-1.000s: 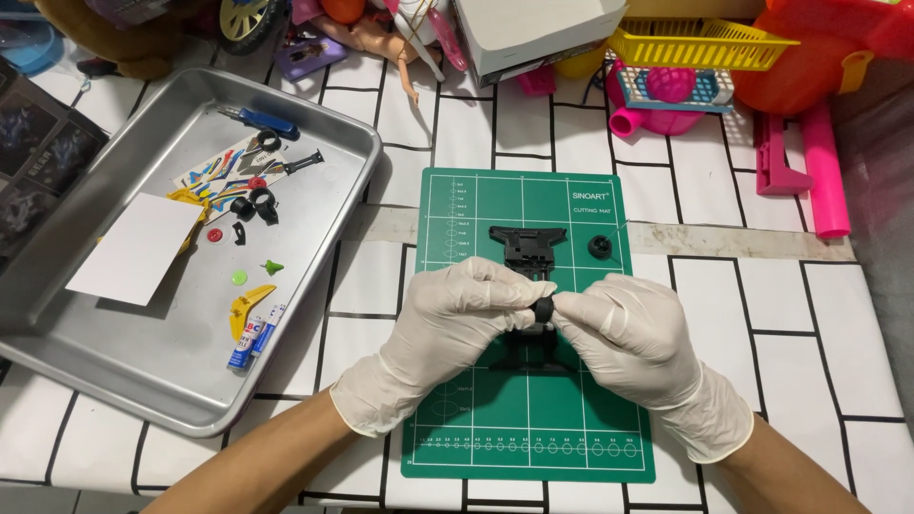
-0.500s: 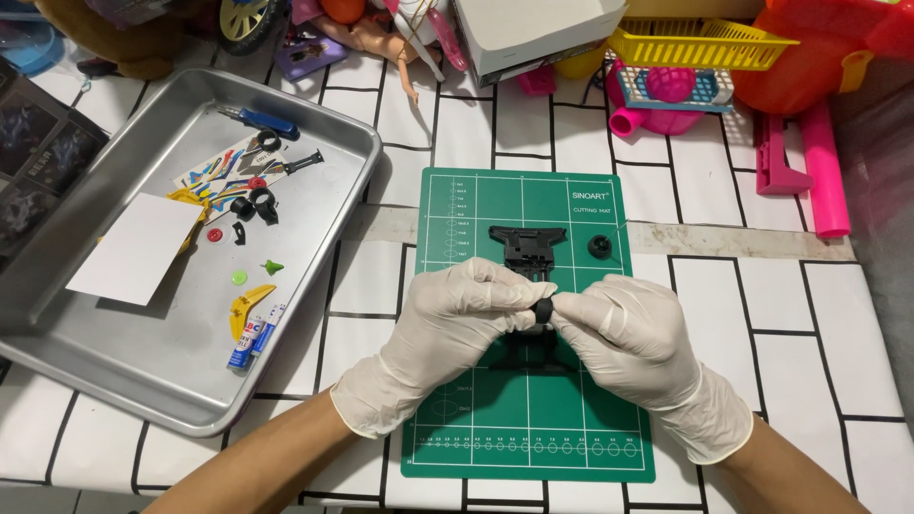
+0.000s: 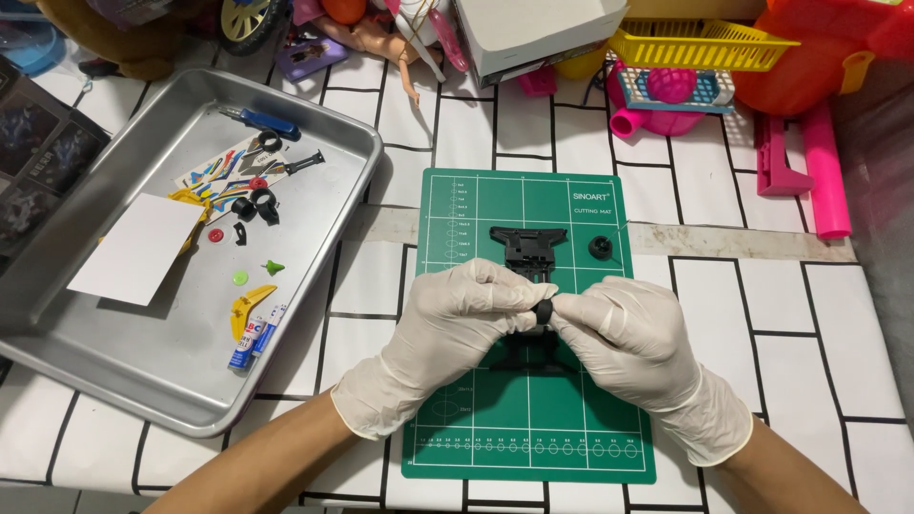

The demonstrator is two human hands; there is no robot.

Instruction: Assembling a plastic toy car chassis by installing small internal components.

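left hand [image 3: 455, 319]: wearing a thin, off-white disposable glove that is clinging close and wrinkling over the knuckles and fingers.
right hand [image 3: 636, 345]: wearing a matching off-white glove, creasing along the back and at the finger joints.
glove cuffs: ending just past each wrist, their edges sitting slightly loose and uneven.
forearms: showing bare below the cuffs, with no sleeves, watch or bands covering them.
glove markings: showing plain, unprinted surfaces throughout.
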